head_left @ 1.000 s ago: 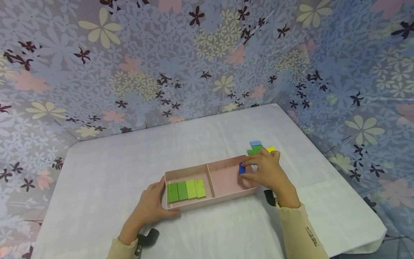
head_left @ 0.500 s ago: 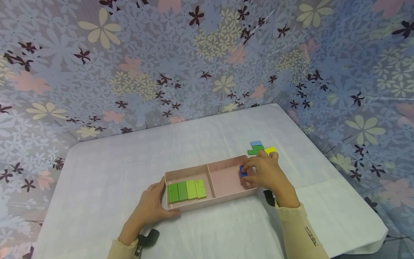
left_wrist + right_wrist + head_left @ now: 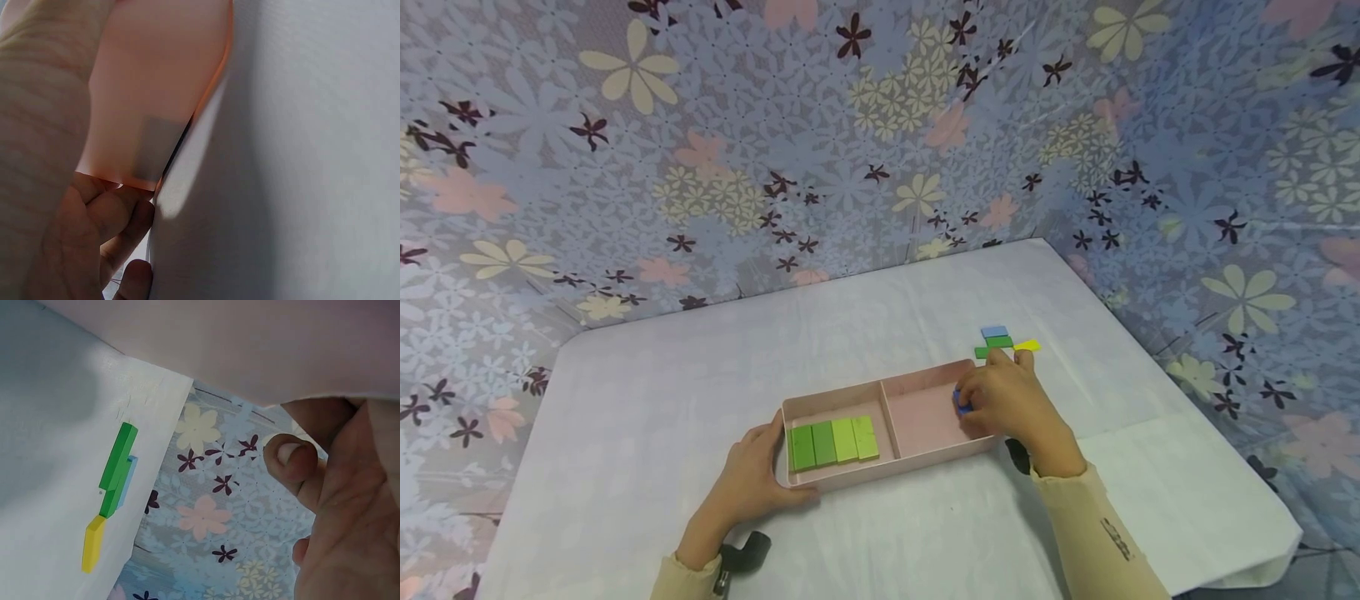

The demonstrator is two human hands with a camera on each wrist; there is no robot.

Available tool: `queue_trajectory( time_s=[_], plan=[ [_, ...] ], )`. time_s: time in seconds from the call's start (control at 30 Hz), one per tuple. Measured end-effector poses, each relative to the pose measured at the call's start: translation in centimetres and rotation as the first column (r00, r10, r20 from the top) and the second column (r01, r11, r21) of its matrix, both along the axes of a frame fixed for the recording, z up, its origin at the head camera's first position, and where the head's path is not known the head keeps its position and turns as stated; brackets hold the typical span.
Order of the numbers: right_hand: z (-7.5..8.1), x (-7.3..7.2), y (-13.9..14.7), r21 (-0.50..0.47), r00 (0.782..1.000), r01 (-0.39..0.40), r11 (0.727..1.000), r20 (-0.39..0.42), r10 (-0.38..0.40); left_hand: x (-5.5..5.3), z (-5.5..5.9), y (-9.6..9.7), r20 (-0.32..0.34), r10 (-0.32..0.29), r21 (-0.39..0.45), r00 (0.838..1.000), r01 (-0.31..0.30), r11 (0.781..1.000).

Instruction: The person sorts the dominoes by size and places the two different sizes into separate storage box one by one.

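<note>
A shallow pink box [image 3: 921, 421] with one divider lies on the white-covered table. My left hand [image 3: 748, 475] holds its left end, thumb along the front side and fingers round the end wall; in the left wrist view the fingers [image 3: 119, 215] show behind the box wall [image 3: 156, 75]. Inside the right compartment, my right hand [image 3: 1011, 404] pinches a small dark blue block [image 3: 959, 403], largely covered by the fingers. Green and yellow-green blocks [image 3: 824, 442] lie side by side in the left compartment. The right wrist view shows the right hand [image 3: 347, 494] partly behind the box wall [image 3: 237, 350], its block hidden.
Behind the box's right end lie loose blocks: a light blue one [image 3: 994, 332], green ones [image 3: 999, 342] and a yellow one [image 3: 1027, 345]. The white tablecloth [image 3: 700, 367] reaches back to a flowered fabric wall [image 3: 820, 167], which also stands along the right side.
My right hand has shifted slightly left and lower into the right compartment with the blue block, whose visible part has tilted and shrunk. The left hand and the box stay in place.
</note>
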State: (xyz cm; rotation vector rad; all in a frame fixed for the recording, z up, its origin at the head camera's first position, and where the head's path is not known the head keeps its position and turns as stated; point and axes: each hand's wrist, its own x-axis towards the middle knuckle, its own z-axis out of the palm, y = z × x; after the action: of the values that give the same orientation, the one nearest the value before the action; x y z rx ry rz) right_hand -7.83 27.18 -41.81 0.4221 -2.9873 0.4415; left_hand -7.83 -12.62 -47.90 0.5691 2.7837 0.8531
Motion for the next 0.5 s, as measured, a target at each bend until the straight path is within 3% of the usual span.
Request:
queue_trajectory(
  time_s=[0.3,0.5],
  plan=[
    [-0.37,-0.2,-0.43,0.061,1.0,0.01,0.998,0.025,-0.012,0.21,-0.35,-0.21,0.008,0.006,-0.004,1.0,-0.006,1.0],
    [-0.21,-0.58,-0.41,0.096,1.0,0.013,0.995,0.023,-0.016,0.01,0.01,-0.09,-0.001,0.005,-0.004,1.0,-0.005,1.0]
  ],
)
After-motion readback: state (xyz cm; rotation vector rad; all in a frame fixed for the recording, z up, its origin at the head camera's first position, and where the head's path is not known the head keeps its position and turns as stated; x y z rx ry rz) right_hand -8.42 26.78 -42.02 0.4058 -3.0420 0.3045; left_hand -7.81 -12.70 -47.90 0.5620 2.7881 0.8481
